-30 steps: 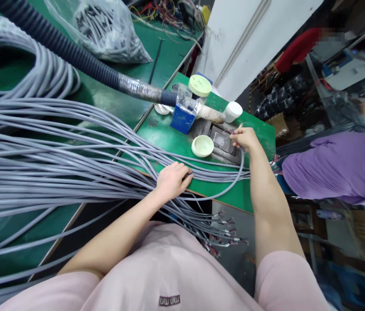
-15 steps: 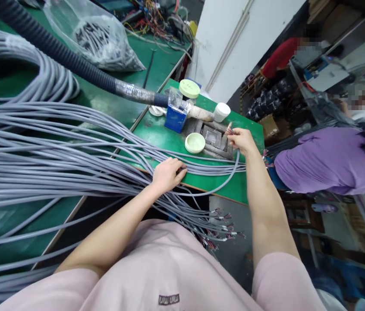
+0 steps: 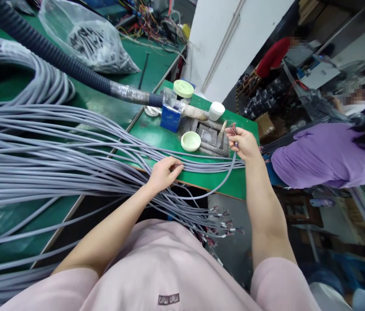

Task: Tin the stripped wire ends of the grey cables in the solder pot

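Note:
My right hand (image 3: 243,142) is closed on the end of a grey cable (image 3: 225,178), just right of a grimy square metal pot (image 3: 207,136). Thin coloured wires (image 3: 233,127) fan upward out of its fingers. From this hand the cable loops down and left towards the bundle. My left hand (image 3: 165,173) rests at the bench edge over the bundle of grey cables (image 3: 127,160), fingers loosely bent with nothing visible in them. A small pale stick (image 3: 221,131) leans on the pot's right side. Beside the pot stands a shallow pale-green dish (image 3: 190,141).
A black ribbed hose (image 3: 82,71) runs to a blue box (image 3: 170,118) behind the pot. A white cup (image 3: 216,111) and a green-lidded jar (image 3: 183,89) stand behind. Stripped cable ends (image 3: 224,226) hang below the bench. A person in purple (image 3: 325,155) is at right.
My right hand has shifted slightly right, away from the pot and stick, and the wire ends now point more upward. My left hand's fingers have drawn closer together. The view has shifted a little.

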A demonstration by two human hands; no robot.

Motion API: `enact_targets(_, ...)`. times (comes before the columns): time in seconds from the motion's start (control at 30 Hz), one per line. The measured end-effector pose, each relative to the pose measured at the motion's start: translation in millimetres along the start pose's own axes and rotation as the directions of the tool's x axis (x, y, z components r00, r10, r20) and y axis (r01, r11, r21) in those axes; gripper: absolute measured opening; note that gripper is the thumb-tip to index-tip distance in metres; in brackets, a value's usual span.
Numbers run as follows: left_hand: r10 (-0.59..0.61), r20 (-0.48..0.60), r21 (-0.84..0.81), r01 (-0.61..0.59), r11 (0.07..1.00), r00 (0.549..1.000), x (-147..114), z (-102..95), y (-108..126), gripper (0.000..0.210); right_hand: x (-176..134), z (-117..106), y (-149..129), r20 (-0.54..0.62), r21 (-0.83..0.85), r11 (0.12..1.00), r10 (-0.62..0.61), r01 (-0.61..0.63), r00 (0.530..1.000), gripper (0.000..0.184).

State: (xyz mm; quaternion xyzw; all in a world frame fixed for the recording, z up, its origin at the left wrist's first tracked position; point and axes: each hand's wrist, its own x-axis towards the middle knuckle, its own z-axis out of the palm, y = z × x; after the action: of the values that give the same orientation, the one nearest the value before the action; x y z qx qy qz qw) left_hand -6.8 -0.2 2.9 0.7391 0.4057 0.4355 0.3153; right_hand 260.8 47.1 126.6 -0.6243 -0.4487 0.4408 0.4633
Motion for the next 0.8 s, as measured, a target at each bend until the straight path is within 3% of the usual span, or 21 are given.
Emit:
enact_targets(0.23,0.013,-0.036,-0.271,-0.023,0.962,0.999,7.3,20.2,33.4,0.013,-22.6,7.2,0.8,0.077,0.104,0.994,-0.043,0.035,0.996,0.031)
enact_targets(0.37,-0.037,-0.044,-0.389,0.017,0.921,0.998,39.4,40.3,57.3,0.016,-35.6,12.2,-0.4,0.108,0.114,0.99,-0.091,0.079,0.99,0.032)
enact_targets(0.5,-0.114,0.033,-0.594,0.111,0.797,0.993,76.1,60.2,73.6,0.021,-50.1,16.3,-4.6,0.07,0.087,0.987,-0.14,0.134,0.988,0.031)
enact_targets(0.57,-0.097,0.081,-0.655,0.127,0.745,0.992,86.6,67.3,78.2,0.021,-56.4,16.3,-6.8,0.035,0.086,0.985,-0.152,0.149,0.988,0.031)
enact_targets(0.67,-0.065,0.113,-0.729,0.127,0.672,0.991,90.6,74.0,82.7,0.02,-63.8,13.6,-8.5,0.005,0.104,0.981,-0.165,0.163,0.986,0.03)
enact_targets(0.8,-0.077,0.034,-0.754,0.076,0.652,0.996,86.1,79.8,87.9,0.02,-70.7,10.6,-6.8,-0.012,0.142,0.972,-0.188,0.188,0.982,0.028)
